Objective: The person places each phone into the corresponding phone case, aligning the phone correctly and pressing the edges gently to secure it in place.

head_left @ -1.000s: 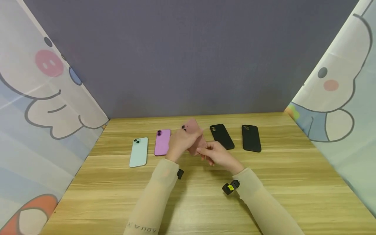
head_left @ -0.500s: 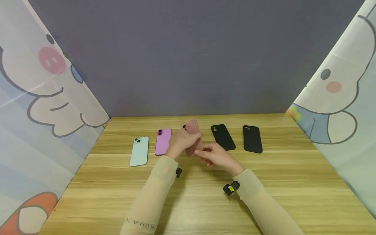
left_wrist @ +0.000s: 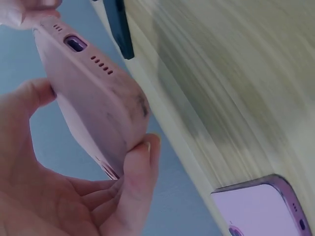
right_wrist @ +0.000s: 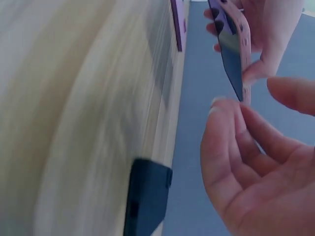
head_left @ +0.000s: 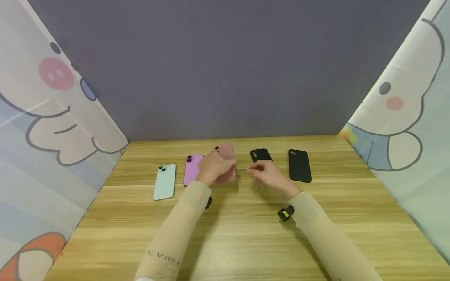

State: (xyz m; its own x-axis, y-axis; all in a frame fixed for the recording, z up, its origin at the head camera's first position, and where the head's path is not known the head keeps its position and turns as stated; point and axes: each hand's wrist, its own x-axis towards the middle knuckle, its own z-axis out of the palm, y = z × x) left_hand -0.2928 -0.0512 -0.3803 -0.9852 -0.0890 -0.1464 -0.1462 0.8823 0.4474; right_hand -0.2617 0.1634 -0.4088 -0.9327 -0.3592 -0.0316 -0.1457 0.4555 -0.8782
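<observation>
My left hand [head_left: 215,167] grips a phone in a dusty pink case [head_left: 226,164], thumb on one long edge and fingers on the other, held low over the table's far half. The left wrist view shows the pink case [left_wrist: 93,103] from its port end, tilted off the wood. My right hand [head_left: 258,171] hovers just right of it, fingers loosely curled and holding nothing, and partly covers a black case [head_left: 261,154]. In the right wrist view the right hand's fingertips [right_wrist: 221,113] sit close below the pink case [right_wrist: 238,49].
A purple phone [head_left: 191,169] and a mint phone [head_left: 164,181] lie face down left of my hands. A second black case [head_left: 300,166] lies to the right. The wooden table [head_left: 246,242] is walled by a grey backdrop and cartoon curtains at both sides.
My right hand has let go of the pink cased phone and moved right, toward the black case. The left hand has lowered the phone nearer the table.
</observation>
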